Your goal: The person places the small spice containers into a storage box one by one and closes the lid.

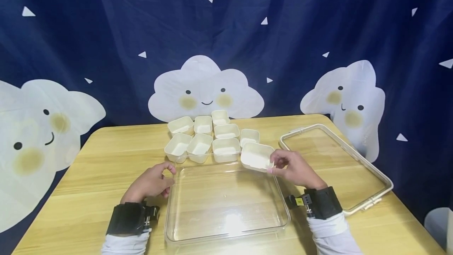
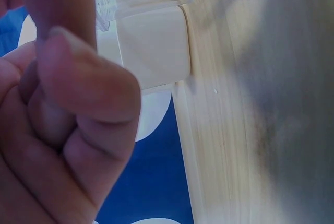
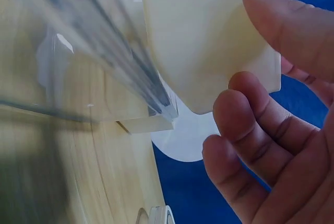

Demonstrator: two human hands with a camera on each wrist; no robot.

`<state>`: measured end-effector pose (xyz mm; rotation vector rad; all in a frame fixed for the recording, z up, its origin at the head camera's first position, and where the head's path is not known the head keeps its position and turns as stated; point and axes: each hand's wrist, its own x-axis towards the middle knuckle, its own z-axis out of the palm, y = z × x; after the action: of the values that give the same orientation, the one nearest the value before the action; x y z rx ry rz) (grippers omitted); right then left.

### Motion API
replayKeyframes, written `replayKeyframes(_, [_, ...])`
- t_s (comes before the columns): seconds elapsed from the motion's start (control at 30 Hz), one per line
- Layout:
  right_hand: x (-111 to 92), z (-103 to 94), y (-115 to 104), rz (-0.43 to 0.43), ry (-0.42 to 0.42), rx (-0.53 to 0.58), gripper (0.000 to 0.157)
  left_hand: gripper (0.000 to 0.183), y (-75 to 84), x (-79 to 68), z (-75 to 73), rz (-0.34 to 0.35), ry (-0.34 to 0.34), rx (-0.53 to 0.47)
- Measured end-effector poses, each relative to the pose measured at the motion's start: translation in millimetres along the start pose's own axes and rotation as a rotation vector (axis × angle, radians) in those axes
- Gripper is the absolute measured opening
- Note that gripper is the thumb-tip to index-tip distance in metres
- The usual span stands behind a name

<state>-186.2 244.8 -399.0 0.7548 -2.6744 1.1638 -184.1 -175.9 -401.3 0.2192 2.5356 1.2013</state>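
My right hand [image 1: 295,166] pinches the right end of a cream rectangular cup [image 1: 256,156], thumb on one side and fingers on the other. The cup is tilted, its opening toward me, above the back right corner of a large clear plastic bin [image 1: 226,236]. In the right wrist view, the pale outside of the held cup [image 3: 198,36] fills the grasp. At the bin's left rim is my left hand [image 1: 152,180], fingers loosely bent and their tips right at the edge, nothing visible between thumb and forefinger. The left wrist view shows a cream cup [image 2: 154,49] beyond that hand.
Several similar cream cups [image 1: 226,150] of different sizes stand in loose rows behind the bin, openings up. To the right lies a clear lid with a white frame [image 1: 348,148] and clips. The wooden table [image 1: 88,176] ends at a dark blue cloud-print curtain [image 1: 116,101].
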Motion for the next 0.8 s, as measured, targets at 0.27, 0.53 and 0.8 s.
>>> replayKeyframes(0.27, [-1.0,-1.6,2.1,0.008,-0.045,0.020,0.028,0.022,-0.5,-0.1,0.4,-0.004,-0.003,0.002])
replayKeyframes(0.53, [-0.7,-2.3,5.4,0.030,-0.082,0.028,0.024,0.022,0.5,-0.6,-0.3,0.004,0.007,0.005])
replayKeyframes(0.8, [-1.6,-4.2,5.3,0.028,-0.114,0.002,0.022,0.021,-0.6,-1.0,0.6,0.008,0.004,0.005])
